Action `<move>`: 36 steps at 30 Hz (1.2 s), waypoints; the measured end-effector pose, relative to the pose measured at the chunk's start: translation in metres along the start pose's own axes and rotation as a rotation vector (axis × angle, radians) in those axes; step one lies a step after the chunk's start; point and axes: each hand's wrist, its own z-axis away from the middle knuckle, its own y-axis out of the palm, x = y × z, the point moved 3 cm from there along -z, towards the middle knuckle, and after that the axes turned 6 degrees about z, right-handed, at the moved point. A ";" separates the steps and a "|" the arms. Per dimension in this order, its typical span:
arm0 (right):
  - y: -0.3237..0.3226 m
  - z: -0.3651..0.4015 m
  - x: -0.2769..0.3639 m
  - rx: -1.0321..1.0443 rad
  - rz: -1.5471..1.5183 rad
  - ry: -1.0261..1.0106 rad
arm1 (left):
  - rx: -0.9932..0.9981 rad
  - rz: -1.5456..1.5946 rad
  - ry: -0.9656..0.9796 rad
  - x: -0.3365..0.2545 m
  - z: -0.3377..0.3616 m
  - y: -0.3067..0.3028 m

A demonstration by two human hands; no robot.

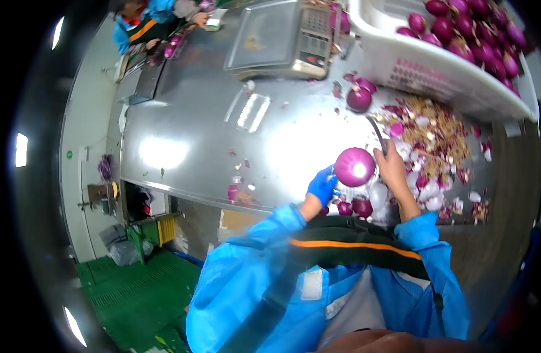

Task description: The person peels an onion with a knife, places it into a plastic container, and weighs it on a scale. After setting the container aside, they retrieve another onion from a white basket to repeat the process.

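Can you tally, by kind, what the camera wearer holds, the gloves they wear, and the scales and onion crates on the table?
Onion, in the left hand: 1
Dark curved tool, in the right hand: 1
Blue glove: 1
Scale: 1
White onion crate: 1
Total: 5

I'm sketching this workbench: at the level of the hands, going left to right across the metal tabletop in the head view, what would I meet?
A pink onion scrap → the blue-gloved left hand → a large purple onion → the bare right hand → a heap of peelings.
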 end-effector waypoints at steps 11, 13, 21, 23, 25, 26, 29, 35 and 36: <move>0.019 0.017 0.118 0.185 -0.182 -0.125 | -0.122 0.206 0.275 -0.086 -0.004 -0.184; 0.039 0.013 0.120 0.199 -0.163 -0.208 | -0.197 0.260 0.297 -0.094 -0.013 -0.234; 0.091 0.013 0.120 0.208 -0.167 -0.166 | -0.686 0.483 0.106 -0.003 -0.153 -0.459; 0.095 0.013 0.125 0.181 -0.175 -0.193 | -0.650 -0.455 0.043 0.053 -0.214 -0.521; 0.093 0.012 0.135 0.165 -0.154 -0.182 | -0.703 -0.212 0.042 0.114 -0.292 -0.576; 0.095 0.012 0.137 0.151 -0.153 -0.178 | -0.717 -0.008 0.060 0.119 -0.303 -0.576; 0.097 0.013 0.135 0.208 -0.073 -0.096 | -0.828 0.526 0.166 0.075 -0.302 -0.545; 0.106 0.011 0.143 0.203 -0.031 -0.143 | -0.654 -0.008 0.703 -0.062 -0.203 -0.388; 0.107 0.012 0.143 0.170 -0.033 -0.180 | -0.381 -0.183 0.472 -0.070 -0.182 -0.350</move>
